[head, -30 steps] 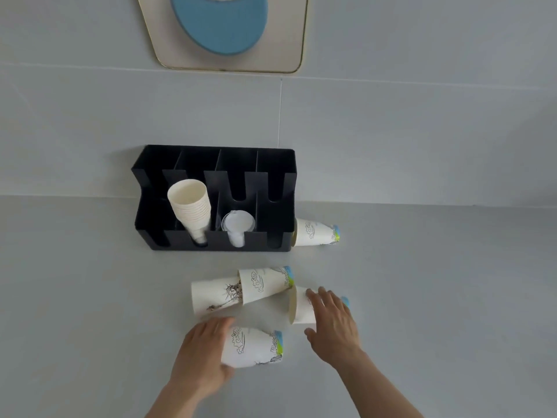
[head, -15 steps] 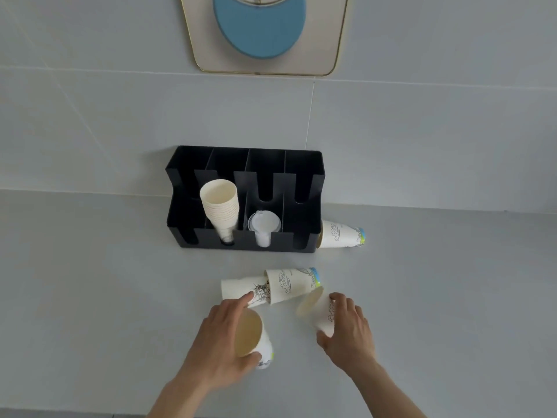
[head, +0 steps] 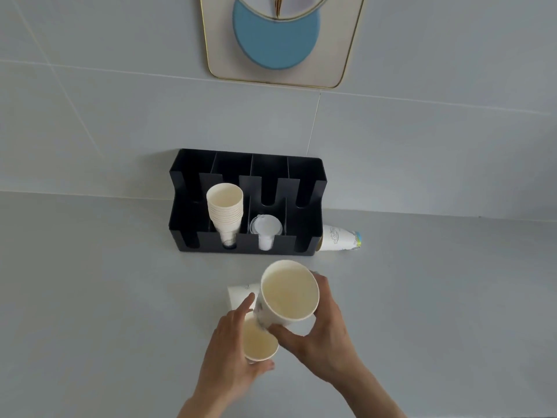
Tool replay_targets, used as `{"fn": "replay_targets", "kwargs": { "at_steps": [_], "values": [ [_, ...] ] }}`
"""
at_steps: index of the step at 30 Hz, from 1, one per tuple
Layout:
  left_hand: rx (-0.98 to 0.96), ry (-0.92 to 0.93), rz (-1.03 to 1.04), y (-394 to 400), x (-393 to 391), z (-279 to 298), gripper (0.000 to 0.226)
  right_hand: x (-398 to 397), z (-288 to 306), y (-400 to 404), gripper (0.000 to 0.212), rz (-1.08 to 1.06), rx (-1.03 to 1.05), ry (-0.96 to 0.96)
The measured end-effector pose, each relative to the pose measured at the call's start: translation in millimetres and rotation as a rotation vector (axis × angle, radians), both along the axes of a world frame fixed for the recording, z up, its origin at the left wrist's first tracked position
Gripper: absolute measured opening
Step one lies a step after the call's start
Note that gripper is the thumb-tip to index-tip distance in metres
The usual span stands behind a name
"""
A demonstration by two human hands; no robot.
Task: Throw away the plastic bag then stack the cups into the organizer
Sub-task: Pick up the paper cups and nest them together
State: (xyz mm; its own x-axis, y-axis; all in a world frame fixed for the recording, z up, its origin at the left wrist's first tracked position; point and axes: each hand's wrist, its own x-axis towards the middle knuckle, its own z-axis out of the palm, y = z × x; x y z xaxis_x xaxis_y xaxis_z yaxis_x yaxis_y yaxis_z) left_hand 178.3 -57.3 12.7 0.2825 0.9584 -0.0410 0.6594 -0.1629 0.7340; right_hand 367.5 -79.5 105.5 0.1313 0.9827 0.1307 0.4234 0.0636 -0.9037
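Observation:
My left hand [head: 230, 354] grips a white paper cup [head: 258, 342] upright, mouth up. My right hand [head: 324, 330] holds a second printed paper cup [head: 287, 292] just above it, its base touching the lower cup's rim. Behind my hands another cup [head: 241, 295] lies on its side on the counter, partly hidden. One more cup [head: 340, 238] lies on its side against the right end of the black organizer [head: 304, 247]. The organizer's second slot holds a stack of cups [head: 225, 208]; the third slot holds clear lids [head: 265, 228]. No plastic bag is in view.
The organizer stands against a grey tiled wall on a grey counter [head: 90, 297]. A framed picture with a blue disc [head: 275, 40] hangs above it. The organizer's far left and far right slots hold nothing.
Both hands lifted their cups off the counter and turned them mouth up. My right hand brought its cup over the one in my left hand. The view tilted up slightly.

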Motion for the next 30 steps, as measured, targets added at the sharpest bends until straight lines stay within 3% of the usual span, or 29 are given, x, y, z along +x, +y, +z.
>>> {"fn": "replay_targets", "kwargs": {
  "at_steps": [5, 10, 13, 18, 21, 24, 30],
  "values": [
    [-0.029, -0.079, 0.039, 1, -9, -1, 0.128, -24, -22, -8, 0.086, 0.062, -0.126, -0.071],
    [-0.062, -0.138, 0.039, -2, -21, -2, 0.135, -32, -46, -17, 0.108, 0.159, -0.201, -0.113],
    [-0.060, -0.150, 0.043, -2, -25, -1, 0.134, -34, -52, -16, 0.081, 0.159, -0.211, -0.148],
    [-0.029, -0.103, 0.018, -4, -32, -1, 0.112, -37, -63, -12, 0.074, 0.172, -0.253, -0.277],
    [-0.023, -0.102, 0.048, -5, -38, 1, 0.108, -32, -66, -1, 0.054, 0.058, -0.232, -0.303],
    [-0.013, -0.116, 0.085, -6, -46, 2, 0.105, -27, -68, 22, 0.040, 0.017, -0.109, -0.589],
    [-0.034, -0.097, 0.131, -7, -53, 1, 0.102, -45, -79, 67, 0.089, 0.403, -0.113, -0.957]
  ]
}}
